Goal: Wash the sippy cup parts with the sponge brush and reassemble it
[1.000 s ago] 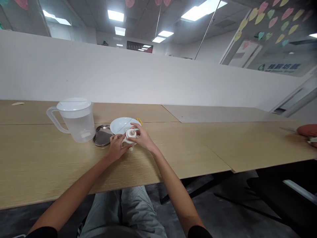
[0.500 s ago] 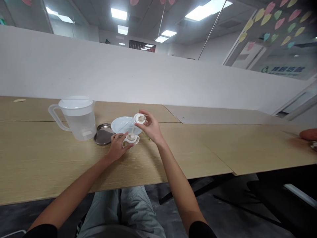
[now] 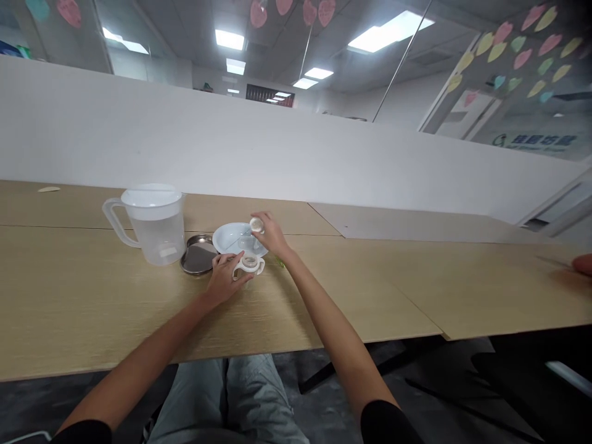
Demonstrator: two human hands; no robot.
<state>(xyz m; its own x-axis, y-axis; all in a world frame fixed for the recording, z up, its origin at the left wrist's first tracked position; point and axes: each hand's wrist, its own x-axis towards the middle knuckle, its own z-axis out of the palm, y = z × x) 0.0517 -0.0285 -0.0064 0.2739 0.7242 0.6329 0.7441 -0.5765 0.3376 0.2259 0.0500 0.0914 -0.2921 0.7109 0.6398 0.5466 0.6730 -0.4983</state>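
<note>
My left hand [image 3: 225, 275] is wrapped round a small clear sippy bottle [image 3: 248, 265] with a white handled collar, standing upright on the table with its mouth uncovered. Between the fingers of my right hand [image 3: 272, 234] is a round white bottle lid [image 3: 257, 225], held over the right part of a white bowl [image 3: 224, 232]. The lid's underside and any straw on it are hard to make out. Something clear, too indistinct to name, shows inside the bowl. Bowl and bottle stand close together, the bowl just behind.
Left of the bowl lie a round metal tray [image 3: 200, 256] and a large lidded plastic pitcher [image 3: 163, 231]. A small yellow-green item [image 3: 280, 263] lies by my right wrist. A white partition [image 3: 277, 160] borders the table [image 3: 324, 290]. Part of a hand [image 3: 583, 264] shows at far right.
My right hand has carried the lid away from above the bottle, slightly left and back over the bowl, and tilted it. The straw seen under it earlier no longer shows clearly. My left hand keeps its hold.
</note>
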